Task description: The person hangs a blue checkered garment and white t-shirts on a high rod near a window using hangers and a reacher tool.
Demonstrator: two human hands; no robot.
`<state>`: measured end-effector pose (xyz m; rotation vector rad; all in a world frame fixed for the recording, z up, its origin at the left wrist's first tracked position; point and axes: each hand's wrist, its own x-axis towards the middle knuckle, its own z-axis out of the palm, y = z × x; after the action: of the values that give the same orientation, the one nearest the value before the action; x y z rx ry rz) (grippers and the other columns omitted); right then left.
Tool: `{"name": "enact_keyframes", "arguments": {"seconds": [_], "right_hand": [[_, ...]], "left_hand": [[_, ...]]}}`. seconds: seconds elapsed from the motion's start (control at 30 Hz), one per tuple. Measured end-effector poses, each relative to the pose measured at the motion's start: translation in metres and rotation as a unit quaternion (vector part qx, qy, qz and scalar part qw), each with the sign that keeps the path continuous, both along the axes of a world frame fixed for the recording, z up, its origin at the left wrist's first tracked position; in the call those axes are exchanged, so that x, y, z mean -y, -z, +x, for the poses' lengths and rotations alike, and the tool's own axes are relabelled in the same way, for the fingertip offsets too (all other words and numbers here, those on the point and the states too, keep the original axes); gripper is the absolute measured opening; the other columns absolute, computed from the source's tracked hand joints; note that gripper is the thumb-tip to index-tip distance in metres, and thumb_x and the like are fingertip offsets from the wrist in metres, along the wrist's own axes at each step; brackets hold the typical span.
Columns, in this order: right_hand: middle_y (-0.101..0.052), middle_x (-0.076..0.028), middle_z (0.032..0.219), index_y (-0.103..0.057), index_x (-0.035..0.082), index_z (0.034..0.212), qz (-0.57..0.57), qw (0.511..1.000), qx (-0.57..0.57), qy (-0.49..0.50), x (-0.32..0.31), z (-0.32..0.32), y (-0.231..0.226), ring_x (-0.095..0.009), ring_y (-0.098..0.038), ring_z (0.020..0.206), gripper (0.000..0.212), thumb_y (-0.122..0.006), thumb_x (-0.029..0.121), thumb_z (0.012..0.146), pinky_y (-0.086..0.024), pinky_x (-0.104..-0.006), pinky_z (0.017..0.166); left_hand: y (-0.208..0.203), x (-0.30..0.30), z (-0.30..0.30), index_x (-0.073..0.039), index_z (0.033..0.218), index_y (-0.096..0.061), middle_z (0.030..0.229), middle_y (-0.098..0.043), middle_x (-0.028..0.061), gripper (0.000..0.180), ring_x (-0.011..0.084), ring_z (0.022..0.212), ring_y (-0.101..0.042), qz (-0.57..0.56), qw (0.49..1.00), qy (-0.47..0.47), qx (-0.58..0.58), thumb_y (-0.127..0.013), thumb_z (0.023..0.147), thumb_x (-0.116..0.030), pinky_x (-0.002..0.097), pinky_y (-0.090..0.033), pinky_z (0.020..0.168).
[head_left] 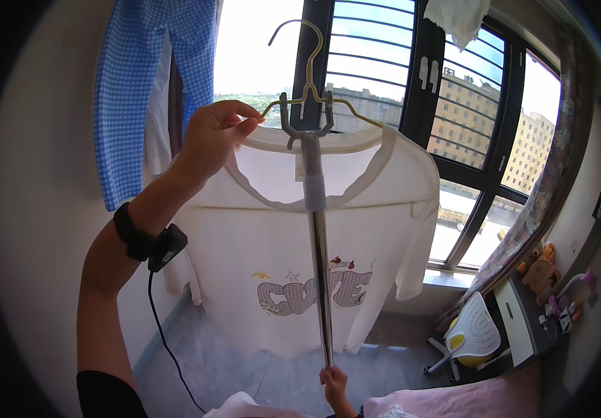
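A white long-sleeved shirt (245,244) with a patterned print on its front hangs on a yellowish wire hanger (311,66). My left hand (210,136) is raised and pinches the hanger's left shoulder beside the collar. In front of the shirt stands a metal clothes pole (323,292), tilted slightly. Its grey forked head (307,125) sits at the hanger's shoulders, one prong on each side of the hook. Low down, my right hand (335,383) is wrapped round the pole's lower part. The hanger's hook is free of any rail in view.
Blue checked trousers (130,104) hang at the upper left, and a white cloth (457,17) at the top right. Behind is a dark-framed window (422,90) with a curtain. A white chair (475,327) stands by a desk (513,313). Pink bedding (461,400) lies at the bottom.
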<state>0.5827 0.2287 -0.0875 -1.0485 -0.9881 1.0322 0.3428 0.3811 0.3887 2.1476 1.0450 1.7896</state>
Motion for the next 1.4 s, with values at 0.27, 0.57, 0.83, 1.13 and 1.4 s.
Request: {"name": "enact_keyframes", "arguments": {"seconds": [0.27, 0.57, 0.83, 1.13, 1.4], "right_hand": [[-0.047, -0.005, 0.057, -0.052, -0.002, 0.066, -0.038, 0.982, -0.048, -0.181, -0.046, -0.024, -0.023, -0.012, -0.042, 0.055, 0.02, -0.044, 0.015, 0.072, -0.033, -0.025, 0.052], [-0.048, -0.003, 0.06, -0.052, 0.002, 0.072, 0.108, 0.994, 0.015, 0.007, -0.148, -0.132, -0.159, -0.008, -0.043, 0.054, 0.028, -0.041, 0.025, 0.081, -0.032, -0.0212, 0.049], [-0.051, -0.001, 0.079, -0.045, 0.001, 0.098, 0.201, 0.979, 0.038, -0.016, -0.204, -0.211, -0.189, -0.008, -0.048, 0.068, 0.023, -0.046, 0.019, 0.084, -0.038, -0.0205, 0.06], [-0.054, -0.007, 0.067, -0.048, 0.001, 0.092, 0.045, 0.962, -0.156, -0.218, -0.184, -0.275, -0.057, -0.017, -0.052, 0.051, 0.027, -0.065, 0.013, 0.074, -0.043, -0.0284, 0.044], [-0.049, -0.006, 0.058, -0.048, 0.002, 0.082, 0.024, 0.986, -0.062, -0.152, -0.214, -0.265, -0.121, -0.011, -0.046, 0.045, 0.012, -0.057, 0.009, 0.079, -0.037, -0.0244, 0.041]], "left_hand": [[-0.021, -0.036, -0.019, -0.006, 0.089, -0.062, 0.076, -0.059, 0.005, 0.011, 0.0106, 0.064, -0.052, 0.05, 0.994, 0.08, -0.052, -0.057, 0.08, -0.007, 0.0217, -0.043, 0.056], [0.126, -0.013, -0.046, 0.0, 0.101, -0.047, 0.092, -0.054, 0.0165, 0.036, 0.0292, 0.084, -0.053, 0.114, 0.98, 0.077, -0.141, -0.062, 0.074, -0.018, 0.0364, -0.044, 0.071], [0.159, -0.068, -0.046, 0.0, 0.085, -0.043, 0.07, -0.052, 0.0137, 0.029, 0.0283, 0.06, -0.052, -0.032, 0.996, 0.054, -0.056, -0.058, 0.079, -0.024, 0.0373, -0.041, 0.054], [0.112, -0.103, -0.086, 0.001, 0.082, -0.04, 0.057, -0.046, 0.0108, 0.024, 0.0211, 0.047, -0.045, 0.049, 0.993, 0.104, 0.035, -0.058, 0.08, -0.017, 0.0318, -0.037, 0.046], [0.085, -0.107, -0.101, 0.002, 0.09, -0.042, 0.068, -0.053, 0.0142, 0.033, 0.0218, 0.057, -0.052, 0.016, 0.992, 0.117, -0.032, -0.059, 0.08, -0.024, 0.0313, -0.043, 0.052]]}}
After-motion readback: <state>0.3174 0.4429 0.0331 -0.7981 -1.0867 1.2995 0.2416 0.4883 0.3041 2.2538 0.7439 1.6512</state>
